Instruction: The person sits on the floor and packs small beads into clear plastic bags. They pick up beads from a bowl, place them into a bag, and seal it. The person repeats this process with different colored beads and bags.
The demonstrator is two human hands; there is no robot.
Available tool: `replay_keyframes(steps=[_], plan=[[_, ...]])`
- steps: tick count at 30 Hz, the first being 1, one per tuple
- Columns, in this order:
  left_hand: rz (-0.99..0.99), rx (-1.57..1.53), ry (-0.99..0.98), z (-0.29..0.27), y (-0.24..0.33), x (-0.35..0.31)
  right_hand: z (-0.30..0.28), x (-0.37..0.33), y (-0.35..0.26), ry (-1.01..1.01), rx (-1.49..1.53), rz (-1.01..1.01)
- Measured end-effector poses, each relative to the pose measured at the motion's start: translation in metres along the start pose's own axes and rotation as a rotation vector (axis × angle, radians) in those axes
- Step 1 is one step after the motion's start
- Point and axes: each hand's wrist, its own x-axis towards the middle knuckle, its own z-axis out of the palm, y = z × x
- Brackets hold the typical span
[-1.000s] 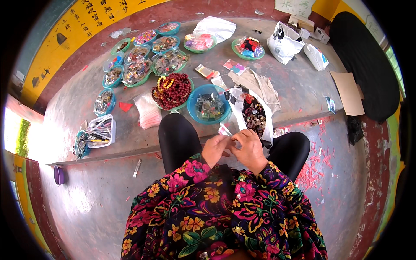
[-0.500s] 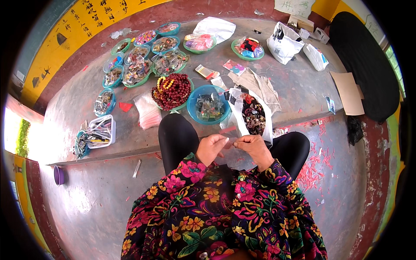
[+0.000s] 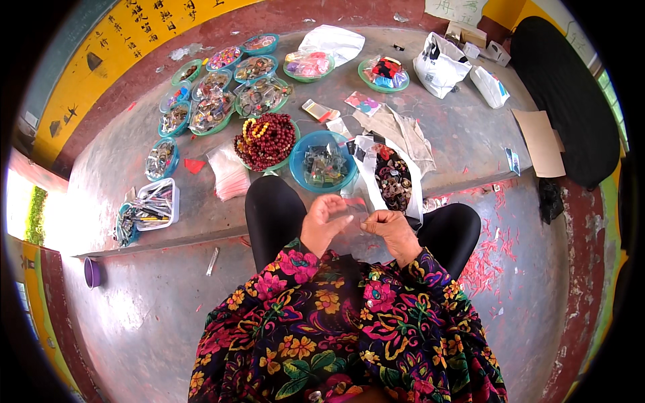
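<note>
In front of my lap my right hand (image 3: 392, 233) pinches a small clear plastic zip bag (image 3: 355, 210) with a red strip along its top. My left hand (image 3: 325, 221) is at the bag's left side, thumb and fingers apart, fingertips near the red strip. Whether anything is inside the bag is hard to see. Just beyond my hands stands a blue basin (image 3: 296, 176) with several small filled clear bags (image 3: 325, 166). To its right a white bag (image 3: 366, 168) gapes, full of brown and red small round pieces (image 3: 395, 185).
A stack of clear zip bags (image 3: 230, 176) lies left of a basin of dark red bead strings (image 3: 269, 151). Several bowls of trinkets (image 3: 213, 111) stand farther left. A white basket of pens (image 3: 173, 211) sits at the ledge's edge. Red scraps (image 3: 482, 262) litter the floor at right.
My left hand has loosened from its pinch: its fingers have lifted and spread from the thumb. The bag's red strip shows more plainly. My right hand has barely moved.
</note>
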Motion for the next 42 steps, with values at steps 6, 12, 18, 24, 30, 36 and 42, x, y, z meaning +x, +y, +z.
replay_keyframes(steps=[6,12,18,24,30,36,42], plan=[[0.249,0.474,-0.124,-0.004,0.012,0.005,0.007,-0.003,-0.005,0.022,-0.043,0.066],[0.217,0.659,-0.336,-0.019,0.009,0.012,0.008,-0.006,-0.009,-0.038,-0.154,0.081],[0.033,0.631,-0.426,-0.017,0.013,0.011,0.005,-0.006,-0.011,-0.071,-0.282,0.090],[-0.086,0.534,-0.214,-0.011,0.014,0.012,0.007,-0.006,-0.011,-0.015,-0.222,0.008],[-0.149,0.482,-0.256,-0.013,0.016,0.013,0.002,-0.010,-0.014,-0.045,-0.144,0.104],[-0.210,0.436,-0.288,-0.020,0.011,0.016,0.004,-0.010,-0.016,-0.084,-0.251,0.107],[-0.133,0.517,-0.208,-0.015,0.008,0.010,0.008,-0.010,-0.017,0.162,-0.799,-0.355]])
